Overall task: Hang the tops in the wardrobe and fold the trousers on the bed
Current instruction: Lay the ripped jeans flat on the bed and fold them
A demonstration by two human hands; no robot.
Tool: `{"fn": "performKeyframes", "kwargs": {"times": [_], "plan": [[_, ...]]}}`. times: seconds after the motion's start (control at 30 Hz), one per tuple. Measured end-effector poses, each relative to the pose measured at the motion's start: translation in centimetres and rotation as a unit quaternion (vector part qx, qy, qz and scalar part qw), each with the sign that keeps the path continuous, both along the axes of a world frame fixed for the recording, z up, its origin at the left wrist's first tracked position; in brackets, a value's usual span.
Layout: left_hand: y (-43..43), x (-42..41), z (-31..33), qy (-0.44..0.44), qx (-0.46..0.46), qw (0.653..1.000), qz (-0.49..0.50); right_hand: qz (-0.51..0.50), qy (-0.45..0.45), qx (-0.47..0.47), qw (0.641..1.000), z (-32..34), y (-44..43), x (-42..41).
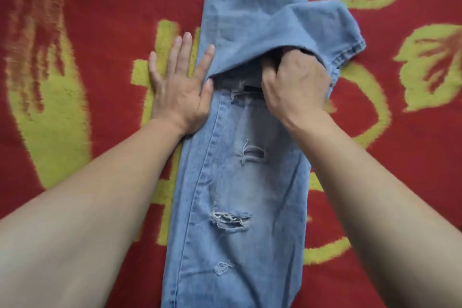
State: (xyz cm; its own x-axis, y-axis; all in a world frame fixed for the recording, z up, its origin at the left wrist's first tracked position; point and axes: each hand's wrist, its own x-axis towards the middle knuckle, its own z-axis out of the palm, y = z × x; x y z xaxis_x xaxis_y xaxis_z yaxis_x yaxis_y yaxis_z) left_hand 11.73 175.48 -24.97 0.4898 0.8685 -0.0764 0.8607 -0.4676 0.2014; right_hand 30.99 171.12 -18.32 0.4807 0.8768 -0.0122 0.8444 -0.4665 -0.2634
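Observation:
Light blue ripped jeans (pixel 240 182) lie lengthwise on the bed, running from the bottom edge to the top of the view. One end of the jeans is folded back over the middle, its hem (pixel 350 50) lying at the right. My left hand (pixel 180 90) lies flat with straight fingers beside the left edge of the jeans, thumb touching the fold's edge. My right hand (pixel 297 82) has its fingers curled under the folded flap and grips the denim there. Its fingertips are hidden under the cloth.
The bed is covered by a red blanket (pixel 100 7) with yellow-green and orange patterns, spreading on both sides of the jeans. No wardrobe or tops are in view.

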Motion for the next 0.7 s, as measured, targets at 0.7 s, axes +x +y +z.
{"fn": "performKeyframes", "kwargs": {"times": [0.7], "plan": [[0.1, -0.3, -0.6, -0.09, 0.051, 0.995, 0.003, -0.003, 0.054, 0.09, 0.994, -2.3, 9.9, 2.5]]}}
